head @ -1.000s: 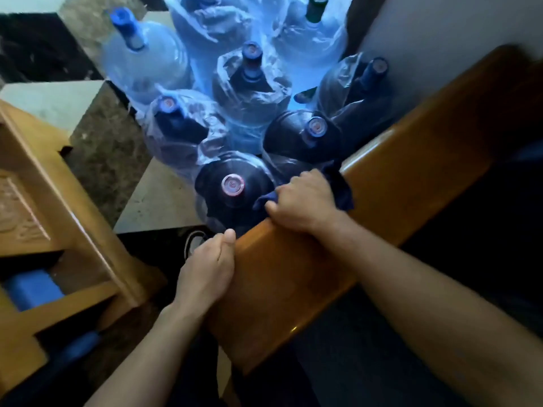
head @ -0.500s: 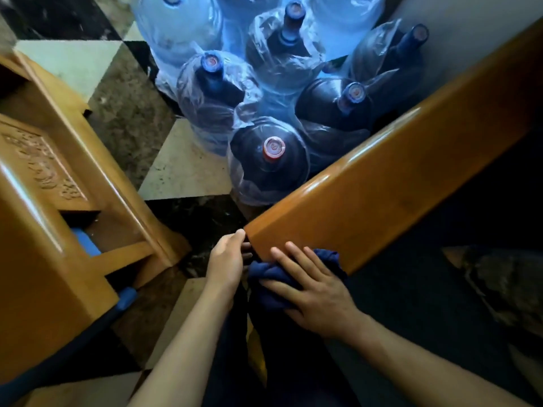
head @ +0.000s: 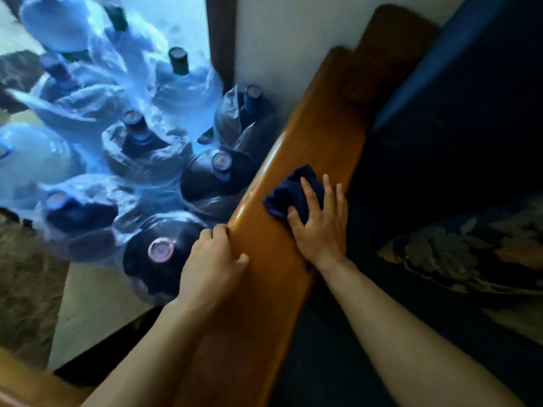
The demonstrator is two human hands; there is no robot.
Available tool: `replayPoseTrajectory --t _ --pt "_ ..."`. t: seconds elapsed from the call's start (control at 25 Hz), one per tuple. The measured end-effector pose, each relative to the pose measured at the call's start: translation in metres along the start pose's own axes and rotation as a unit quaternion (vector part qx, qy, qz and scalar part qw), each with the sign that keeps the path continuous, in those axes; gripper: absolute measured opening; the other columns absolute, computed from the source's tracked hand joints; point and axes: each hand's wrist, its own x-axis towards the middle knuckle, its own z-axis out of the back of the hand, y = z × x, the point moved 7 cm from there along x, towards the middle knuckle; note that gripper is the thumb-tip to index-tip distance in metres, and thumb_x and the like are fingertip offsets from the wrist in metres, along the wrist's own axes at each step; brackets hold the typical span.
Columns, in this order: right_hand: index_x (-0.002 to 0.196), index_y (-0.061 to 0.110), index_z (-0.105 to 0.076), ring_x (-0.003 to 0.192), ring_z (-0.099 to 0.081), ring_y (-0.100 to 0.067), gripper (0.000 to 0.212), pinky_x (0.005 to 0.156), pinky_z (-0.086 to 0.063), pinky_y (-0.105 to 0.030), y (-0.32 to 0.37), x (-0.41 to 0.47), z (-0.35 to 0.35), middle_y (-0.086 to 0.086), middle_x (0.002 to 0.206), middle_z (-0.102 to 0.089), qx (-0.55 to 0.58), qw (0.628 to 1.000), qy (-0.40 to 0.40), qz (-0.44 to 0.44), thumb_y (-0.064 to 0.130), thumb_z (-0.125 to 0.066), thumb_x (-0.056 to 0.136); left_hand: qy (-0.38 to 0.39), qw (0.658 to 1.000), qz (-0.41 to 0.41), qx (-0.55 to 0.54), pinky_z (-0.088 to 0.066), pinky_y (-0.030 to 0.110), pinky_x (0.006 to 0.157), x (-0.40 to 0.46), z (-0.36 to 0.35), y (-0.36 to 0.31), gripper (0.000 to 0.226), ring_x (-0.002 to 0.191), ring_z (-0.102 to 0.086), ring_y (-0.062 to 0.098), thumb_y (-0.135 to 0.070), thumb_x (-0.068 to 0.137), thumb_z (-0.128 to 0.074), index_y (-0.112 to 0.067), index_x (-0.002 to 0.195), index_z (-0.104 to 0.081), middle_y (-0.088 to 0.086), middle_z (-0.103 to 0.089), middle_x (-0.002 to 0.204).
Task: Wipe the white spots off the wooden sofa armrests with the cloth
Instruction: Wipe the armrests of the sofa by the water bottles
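Observation:
The glossy wooden armrest (head: 320,133) runs from the bottom centre up to the top right. A dark blue cloth (head: 289,189) lies bunched on its top surface, about midway along. My right hand (head: 318,221) presses flat on the cloth with fingers spread. My left hand (head: 213,265) grips the armrest's left edge, fingers curled over it. No white spots are visible on the wood in this dim light.
Several large water bottles (head: 158,251) wrapped in plastic stand on the floor just left of the armrest. The dark blue sofa seat (head: 455,142) and a patterned cushion (head: 476,254) lie to the right. A white wall (head: 293,33) is behind.
My right hand carried the cloth from the armrest's front end up onto its top surface, farther along. My left hand shifted to the left edge. The view swung right and nearer.

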Motion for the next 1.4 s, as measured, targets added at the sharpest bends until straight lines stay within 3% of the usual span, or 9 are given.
replayPoseTrajectory --t 0.16,0.44,0.72,0.8,0.96,1.08,1.16,1.32,1.4 --pt "0.161 0.036 -0.027 0.158 -0.005 -0.038 0.069 0.128 -0.006 -0.052 -0.038 0.112 0.023 -0.011 0.172 -0.015 0.001 0.998 -0.05 -0.037 0.063 -0.027 0.097 0.013 0.998 -0.053 0.042 -0.048 0.045 0.098 0.065 -0.001 -0.068 0.074 0.122 -0.054 0.03 -0.044 0.085 -0.076 -0.016 0.144 -0.042 0.012 -0.052 0.134" --pt "0.162 0.035 -0.02 0.159 -0.004 -0.034 0.064 0.127 -0.002 -0.049 -0.043 0.214 0.041 -0.009 0.173 -0.012 -0.042 0.999 -0.023 -0.013 0.057 -0.023 0.103 -0.036 0.994 -0.086 0.061 -0.041 0.038 0.086 0.111 0.005 -0.098 0.06 0.108 -0.052 0.023 -0.037 0.085 -0.074 -0.017 0.136 -0.05 0.009 -0.057 0.128" --pt "0.159 0.038 -0.032 0.158 -0.009 -0.038 0.064 0.127 -0.005 -0.057 0.037 -0.063 -0.003 -0.007 0.173 -0.015 0.015 0.984 0.033 0.175 0.059 -0.039 0.099 -0.013 0.998 -0.016 -0.058 -0.055 0.045 0.088 0.01 0.004 -0.01 0.028 0.104 -0.069 0.024 -0.035 0.091 -0.067 -0.031 0.117 -0.059 -0.003 -0.07 0.106" --pt "0.159 0.032 -0.036 0.158 -0.014 -0.038 0.064 0.127 -0.008 -0.056 0.061 -0.142 -0.013 -0.006 0.172 -0.018 0.026 0.984 0.046 0.173 0.056 -0.046 0.1 -0.002 0.999 -0.009 -0.051 -0.053 0.047 0.098 -0.024 0.003 0.018 0.042 0.116 -0.065 0.023 -0.039 0.092 -0.064 -0.028 0.132 -0.056 0.001 -0.068 0.123" --pt "0.156 0.028 -0.043 0.155 -0.023 -0.039 0.057 0.126 -0.019 -0.057 0.092 -0.256 -0.017 -0.007 0.169 -0.027 0.049 0.982 0.132 0.129 0.028 -0.056 0.101 0.025 0.996 0.07 0.039 -0.037 0.049 0.115 -0.126 -0.006 0.082 0.059 0.135 -0.047 0.036 -0.024 0.097 -0.06 -0.012 0.152 -0.041 0.019 -0.049 0.146" --pt "0.154 0.027 -0.047 0.153 -0.029 -0.036 0.056 0.125 -0.022 -0.051 0.099 -0.294 -0.017 -0.006 0.168 -0.029 0.071 0.977 0.184 0.081 0.016 -0.052 0.099 0.019 0.991 0.132 -0.028 -0.038 0.044 0.11 -0.177 -0.01 0.099 0.03 0.123 -0.051 0.036 -0.016 0.099 -0.049 -0.001 0.121 -0.063 0.024 -0.054 0.134" --pt "0.149 0.028 -0.053 0.144 -0.038 -0.032 0.053 0.119 -0.03 -0.042 0.099 -0.312 -0.011 -0.001 0.164 -0.037 0.132 0.971 0.201 0.007 0.015 -0.055 0.098 0.051 0.983 0.145 -0.105 -0.047 0.03 0.09 -0.193 -0.012 0.097 0.027 0.101 -0.062 0.024 -0.023 0.103 -0.046 -0.007 0.104 -0.068 0.02 -0.066 0.121" --pt "0.139 0.022 -0.064 0.126 -0.05 -0.026 0.039 0.11 -0.036 -0.03 0.068 -0.329 0.043 -0.004 0.144 -0.056 0.315 0.927 0.115 -0.168 0.023 -0.062 0.1 0.211 0.897 0.226 -0.316 -0.056 0.045 0.08 -0.219 -0.048 0.059 0.031 0.09 -0.071 0.033 -0.028 0.098 -0.064 -0.006 0.118 -0.068 0.024 -0.074 0.105" --pt "0.136 0.021 -0.066 0.128 -0.049 -0.021 0.042 0.109 -0.036 -0.025 0.043 -0.341 0.077 -0.002 0.14 -0.057 0.358 0.903 0.064 -0.229 0.023 -0.068 0.094 0.235 0.895 0.202 -0.321 -0.058 0.044 0.08 -0.227 -0.062 0.026 0.028 0.09 -0.073 0.035 -0.021 0.095 -0.069 -0.005 0.118 -0.07 0.024 -0.077 0.105"
